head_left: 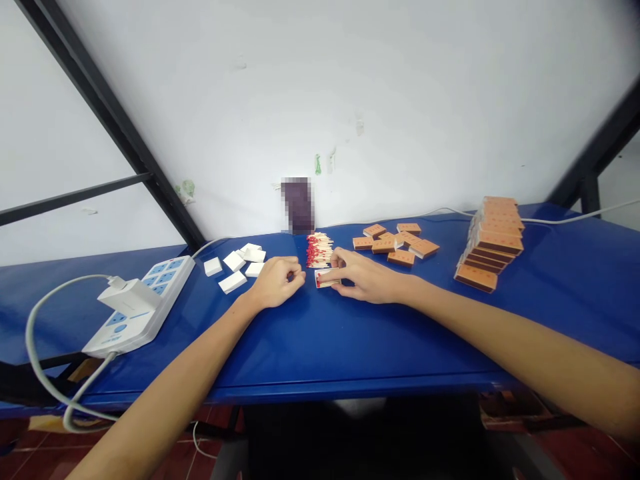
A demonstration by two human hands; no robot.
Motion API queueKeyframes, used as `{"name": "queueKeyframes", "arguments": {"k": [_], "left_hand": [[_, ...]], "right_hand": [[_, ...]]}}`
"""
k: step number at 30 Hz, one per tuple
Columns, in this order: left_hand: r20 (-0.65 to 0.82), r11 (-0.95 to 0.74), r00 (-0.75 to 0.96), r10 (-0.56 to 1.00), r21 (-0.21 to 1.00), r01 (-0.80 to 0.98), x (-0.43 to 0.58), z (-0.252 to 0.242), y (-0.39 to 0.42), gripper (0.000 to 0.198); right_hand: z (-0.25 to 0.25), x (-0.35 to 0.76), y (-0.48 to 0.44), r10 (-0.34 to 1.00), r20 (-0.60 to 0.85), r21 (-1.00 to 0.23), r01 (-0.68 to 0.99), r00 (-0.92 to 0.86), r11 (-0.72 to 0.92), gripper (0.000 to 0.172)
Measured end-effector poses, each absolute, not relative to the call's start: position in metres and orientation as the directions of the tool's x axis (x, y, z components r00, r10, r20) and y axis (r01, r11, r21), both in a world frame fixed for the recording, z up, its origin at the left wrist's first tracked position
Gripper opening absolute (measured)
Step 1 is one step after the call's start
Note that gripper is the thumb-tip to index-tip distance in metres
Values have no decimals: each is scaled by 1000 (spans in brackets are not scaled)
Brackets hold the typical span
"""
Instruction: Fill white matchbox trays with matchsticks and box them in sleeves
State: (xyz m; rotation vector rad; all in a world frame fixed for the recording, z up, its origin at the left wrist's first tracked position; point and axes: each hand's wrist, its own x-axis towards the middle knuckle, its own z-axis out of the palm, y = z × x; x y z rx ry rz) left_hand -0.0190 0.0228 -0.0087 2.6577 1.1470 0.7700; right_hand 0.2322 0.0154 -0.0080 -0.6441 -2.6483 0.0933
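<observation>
A small white matchbox tray with red-tipped matches in it lies on the blue table, in front of a heap of loose matches. My right hand grips this tray, its thumb at the near side and its fingers over the top and far side. To the left of the tray, apart from it, my left hand is closed with fingers curled. Whether anything is inside those fingers is hidden. Several white trays lie scattered just left of my left hand.
Several orange matchbox sleeves lie loose beyond my right hand. A tall stack of orange matchboxes leans farther right. On the left is a power strip with a white charger and cable. A pixelated dark object is by the wall.
</observation>
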Motion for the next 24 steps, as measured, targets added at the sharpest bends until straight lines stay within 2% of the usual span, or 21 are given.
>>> {"name": "queueKeyframes", "arguments": {"k": [2,7,11,15,18,20,24], "left_hand": [[363,-691,593,719,282,666,-21,-8,22,34],[303,-674,602,739,326,663,-22,-6,17,18],[312,-683,607,731,316,659,-21,-6,18,19],[400,-674,569,718,196,712,-21,-6,23,39],[447,-642,539,714,110,759,-22,-3,25,41],[437,-616,514,738,126,777,-22,-2,24,44],[393,-593,481,784,241,769,-23,-4,25,43]], "right_hand": [[-9,233,16,470,383,-190,430,-795,883,26],[-14,232,18,483,449,-251,413,-751,875,25],[-15,230,18,469,449,-252,396,-760,883,19],[-12,229,15,422,448,-193,375,-788,907,15],[-12,228,13,408,456,-185,364,-791,913,17],[-12,227,13,409,458,-201,356,-789,913,19],[-10,226,10,445,450,-220,386,-774,896,17]]}}
